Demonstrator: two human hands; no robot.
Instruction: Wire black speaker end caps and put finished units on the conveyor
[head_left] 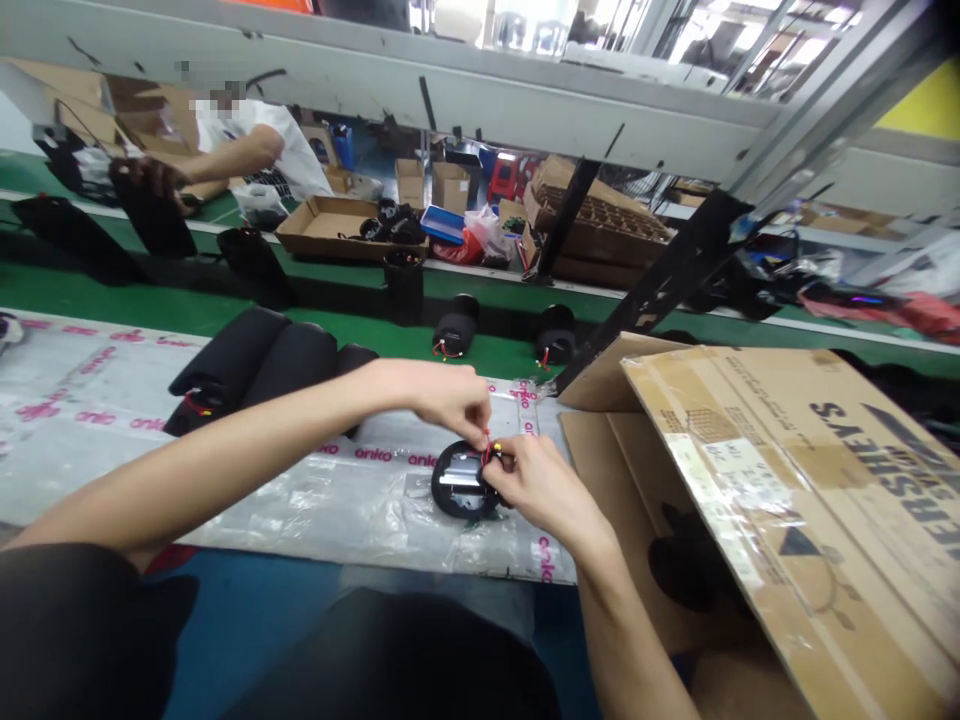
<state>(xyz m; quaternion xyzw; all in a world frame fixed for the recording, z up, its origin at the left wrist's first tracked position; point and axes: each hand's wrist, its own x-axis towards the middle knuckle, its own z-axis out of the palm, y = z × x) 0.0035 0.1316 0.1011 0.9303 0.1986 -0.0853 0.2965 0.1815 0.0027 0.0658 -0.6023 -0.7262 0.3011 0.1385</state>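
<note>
A round black part [463,482] with a shiny middle lies on the plastic-covered table in front of me. Red wires [487,447] rise from its right side. My left hand [454,402] comes in from above, its fingertips pinched on the red wires. My right hand [536,485] is closed at the part's right edge, thumb and forefinger by the wires and a small yellow connector [498,447]. Whatever its other fingers hold underneath is hidden.
Black cylinders [292,365] with wires lie on the table to the left. More cylinders [456,325] stand or lie on the green surface beyond. An open cardboard box [795,480] fills the right side. Across the line, a person [262,150] handles a black cylinder.
</note>
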